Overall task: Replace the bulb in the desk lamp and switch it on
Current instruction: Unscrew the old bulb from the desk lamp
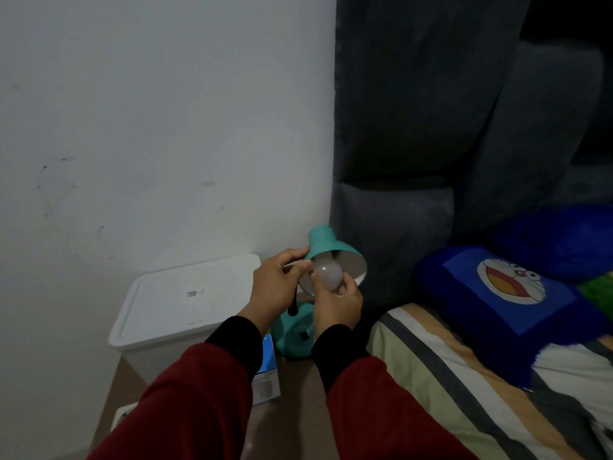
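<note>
A person in dark red sleeves with black cuffs works at a small teal metal desk lamp (326, 250) that stands on a brown bedside surface (298, 393), near its far edge and close to a white wall. The left hand (277, 287) steadies the lamp: its thumb and forefinger pinch the near rim of the cone-shaped shade, the other fingers curled loosely beneath. The right hand (336, 302) holds a round frosted white bulb (328, 275) from below, fingertips curled round its globe, at the mouth of the shade. Whether the bulb's base is seated in the socket cannot be told; the shade hides it. The bulb is unlit, and whether it is the old or the new one cannot be told. The lamp's round teal base (295, 336), with a dark rocker switch on top, sits just below the hands. To do this step well, it seems wise to keep the shade held still, hold the bulb in line with the socket, and turn it with light, even finger pressure on the globe, never forcing or tilting it, since glass may crack and threads may cross. A blue and white bulb carton (267, 370) lies near the front edge, partly under the left sleeve. A white lidded plastic bin (185, 303) stands to the left, a striped bed (464, 376) with a blue cartoon pillow (510, 293) to the right.
</note>
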{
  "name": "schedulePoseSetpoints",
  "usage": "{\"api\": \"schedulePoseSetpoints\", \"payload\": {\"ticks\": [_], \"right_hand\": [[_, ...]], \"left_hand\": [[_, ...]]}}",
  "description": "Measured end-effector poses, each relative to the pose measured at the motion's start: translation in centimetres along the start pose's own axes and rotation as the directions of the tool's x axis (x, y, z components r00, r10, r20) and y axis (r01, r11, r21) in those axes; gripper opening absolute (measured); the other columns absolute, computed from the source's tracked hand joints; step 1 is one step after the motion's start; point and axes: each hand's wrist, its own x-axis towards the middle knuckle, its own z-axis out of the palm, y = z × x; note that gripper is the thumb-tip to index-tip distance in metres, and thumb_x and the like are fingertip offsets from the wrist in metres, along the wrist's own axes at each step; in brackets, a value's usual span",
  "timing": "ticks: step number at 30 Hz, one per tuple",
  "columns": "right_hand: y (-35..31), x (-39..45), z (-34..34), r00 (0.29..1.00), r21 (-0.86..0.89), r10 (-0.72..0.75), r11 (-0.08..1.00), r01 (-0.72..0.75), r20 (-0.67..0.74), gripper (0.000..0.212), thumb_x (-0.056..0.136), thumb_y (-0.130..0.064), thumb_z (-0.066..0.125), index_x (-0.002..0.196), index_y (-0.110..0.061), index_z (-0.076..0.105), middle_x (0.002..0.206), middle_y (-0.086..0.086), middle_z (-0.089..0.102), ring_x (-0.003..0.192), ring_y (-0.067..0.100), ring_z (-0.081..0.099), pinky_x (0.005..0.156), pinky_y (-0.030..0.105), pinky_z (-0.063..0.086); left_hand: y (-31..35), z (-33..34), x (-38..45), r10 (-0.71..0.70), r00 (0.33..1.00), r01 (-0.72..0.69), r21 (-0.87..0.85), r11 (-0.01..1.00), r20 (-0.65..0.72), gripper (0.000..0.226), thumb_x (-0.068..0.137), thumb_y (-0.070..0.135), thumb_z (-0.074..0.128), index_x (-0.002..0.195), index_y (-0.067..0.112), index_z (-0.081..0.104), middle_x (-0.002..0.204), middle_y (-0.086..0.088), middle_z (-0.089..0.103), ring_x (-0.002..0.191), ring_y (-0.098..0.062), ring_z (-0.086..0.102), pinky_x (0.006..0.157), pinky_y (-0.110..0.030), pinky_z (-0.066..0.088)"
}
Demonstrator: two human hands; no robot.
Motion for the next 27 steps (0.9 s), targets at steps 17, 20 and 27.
{"api": "schedulePoseSetpoints", "payload": {"ticks": [17, 20, 27], "right_hand": [[-0.4, 0.3, -0.9, 0.999, 0.113, -0.028, 0.993, 0.024, 0.030, 0.075, 0.075, -0.021, 0.076, 0.140, -0.022, 0.038, 0.136, 0.008, 0.051, 0.119, 0.024, 0.057, 0.100, 0.039, 0.050], [-0.3, 0.4, -1.2, 1.000, 0.077, -0.023, 0.997, 0.022, 0.019, 0.067, 0.077, -0.021, 0.075, 0.137, -0.021, 0.044, 0.134, 0.008, 0.055, 0.117, 0.024, 0.058, 0.099, 0.040, 0.050], [-0.7, 0.4, -1.0, 0.997, 0.262, 0.025, 0.964, -0.045, 0.077, 0.074, 0.079, -0.024, 0.073, 0.142, -0.025, 0.035, 0.126, -0.008, 0.044, 0.111, 0.020, 0.057, 0.094, 0.039, 0.053]], "left_hand": [[0.4, 0.1, -0.2, -0.002, 1.000, 0.002, 0.040, 0.999, -0.011, 0.028, 0.090, 0.019, 0.060, 0.118, 0.021, 0.066, 0.118, 0.001, 0.068, 0.096, -0.003, 0.056, 0.078, -0.005, 0.042], [0.5, 0.1, -0.1, -0.005, 1.000, 0.006, 0.041, 0.999, -0.018, 0.028, 0.090, 0.020, 0.061, 0.118, 0.021, 0.066, 0.117, 0.001, 0.069, 0.095, -0.004, 0.057, 0.075, -0.001, 0.040], [0.5, 0.2, -0.1, -0.001, 1.000, 0.002, 0.052, 0.999, -0.013, 0.028, 0.090, 0.020, 0.060, 0.118, 0.021, 0.066, 0.118, 0.001, 0.068, 0.095, -0.003, 0.056, 0.067, 0.005, 0.039]]}}
